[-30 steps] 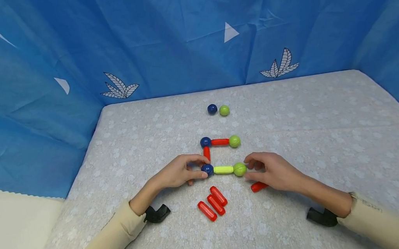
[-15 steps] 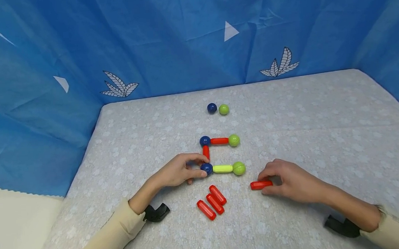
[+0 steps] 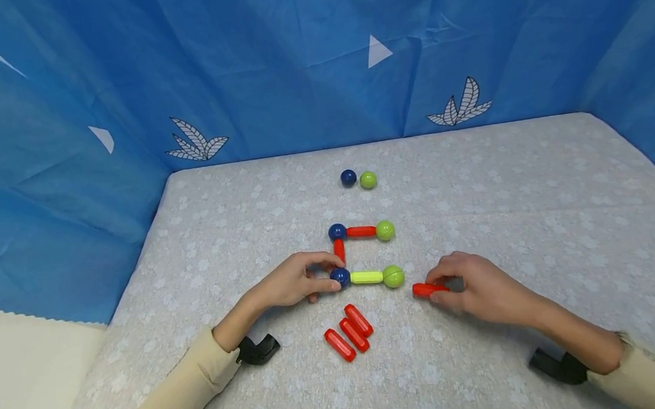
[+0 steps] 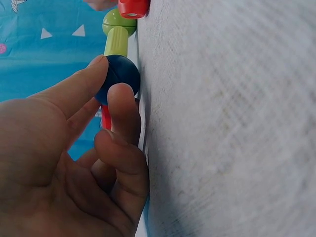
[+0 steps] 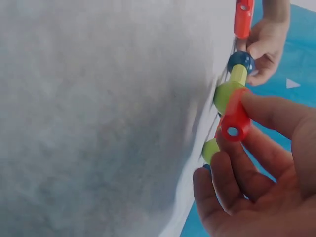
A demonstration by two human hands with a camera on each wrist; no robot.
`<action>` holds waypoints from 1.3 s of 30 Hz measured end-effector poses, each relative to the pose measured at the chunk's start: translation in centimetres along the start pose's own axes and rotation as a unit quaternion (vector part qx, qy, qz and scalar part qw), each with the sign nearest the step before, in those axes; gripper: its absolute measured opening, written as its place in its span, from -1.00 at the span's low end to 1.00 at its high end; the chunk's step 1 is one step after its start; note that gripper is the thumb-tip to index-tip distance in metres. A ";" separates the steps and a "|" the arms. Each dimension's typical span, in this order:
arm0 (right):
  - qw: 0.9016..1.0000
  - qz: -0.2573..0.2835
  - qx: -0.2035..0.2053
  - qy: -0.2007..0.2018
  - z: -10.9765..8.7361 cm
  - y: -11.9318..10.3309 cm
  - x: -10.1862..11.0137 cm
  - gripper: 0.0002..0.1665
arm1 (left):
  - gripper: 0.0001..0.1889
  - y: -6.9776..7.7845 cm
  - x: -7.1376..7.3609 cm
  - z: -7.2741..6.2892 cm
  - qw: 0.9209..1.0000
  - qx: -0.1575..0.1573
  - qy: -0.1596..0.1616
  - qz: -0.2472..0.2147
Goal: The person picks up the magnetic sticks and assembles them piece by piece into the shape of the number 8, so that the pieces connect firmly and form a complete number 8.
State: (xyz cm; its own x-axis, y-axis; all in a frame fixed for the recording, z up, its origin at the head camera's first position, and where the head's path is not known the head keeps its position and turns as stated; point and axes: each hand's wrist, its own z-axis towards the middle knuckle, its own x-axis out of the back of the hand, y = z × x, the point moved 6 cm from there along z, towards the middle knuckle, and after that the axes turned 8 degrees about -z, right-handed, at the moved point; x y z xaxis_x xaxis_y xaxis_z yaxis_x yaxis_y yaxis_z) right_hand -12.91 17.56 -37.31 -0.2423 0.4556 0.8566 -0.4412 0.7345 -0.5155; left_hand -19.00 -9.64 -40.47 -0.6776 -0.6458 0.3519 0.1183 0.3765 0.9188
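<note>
My left hand (image 3: pixel 299 278) pinches a dark blue ball (image 3: pixel 340 277) between thumb and fingers. From that ball a yellow-green rod (image 3: pixel 366 278) runs right to a green ball (image 3: pixel 393 276), and a red rod (image 3: pixel 339 250) runs back to a second blue ball (image 3: pixel 337 232). Another red rod (image 3: pixel 361 231) joins this one to a green ball (image 3: pixel 385 230). To the right of the front green ball, my right hand (image 3: pixel 484 288) pinches a loose red rod (image 5: pixel 236 116); in the head view the rod stands apart from that ball.
Several loose red rods (image 3: pixel 354 334) lie nearer me on the patterned tablecloth (image 3: pixel 251 403). Farther back sit a loose blue ball (image 3: pixel 348 178) and a loose green ball (image 3: pixel 368 179). A blue curtain (image 3: pixel 305 65) hangs behind the table.
My right hand has left the front green ball, reached right to the loose red rod, gripped it and moved it slightly away from me. The left hand stays on the blue ball.
</note>
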 end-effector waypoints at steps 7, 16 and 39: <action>0.997 0.035 -0.050 0.057 1.3 0.4 0.8 -0.81 | -0.67 -0.1 0.0 0.0 1.000 0.000 0.002 -0.001; 0.991 0.047 -0.084 0.088 2.7 0.5 0.8 -0.76 | -0.66 -0.1 -0.1 0.1 1.000 0.005 0.001 -0.007; 0.986 0.062 -0.115 0.106 5.8 0.7 -0.3 -0.77 | -0.67 -0.1 0.0 0.1 1.000 -0.002 0.006 0.002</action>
State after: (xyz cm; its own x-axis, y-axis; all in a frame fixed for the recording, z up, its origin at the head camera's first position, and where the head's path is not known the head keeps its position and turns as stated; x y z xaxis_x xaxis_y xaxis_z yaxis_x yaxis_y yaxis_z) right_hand -18.10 15.00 -37.82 -0.0846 0.6256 0.7755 -0.2058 0.7505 -0.6280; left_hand -19.08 -9.59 -40.54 -0.6690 -0.6518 0.3573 0.1237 0.3764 0.9182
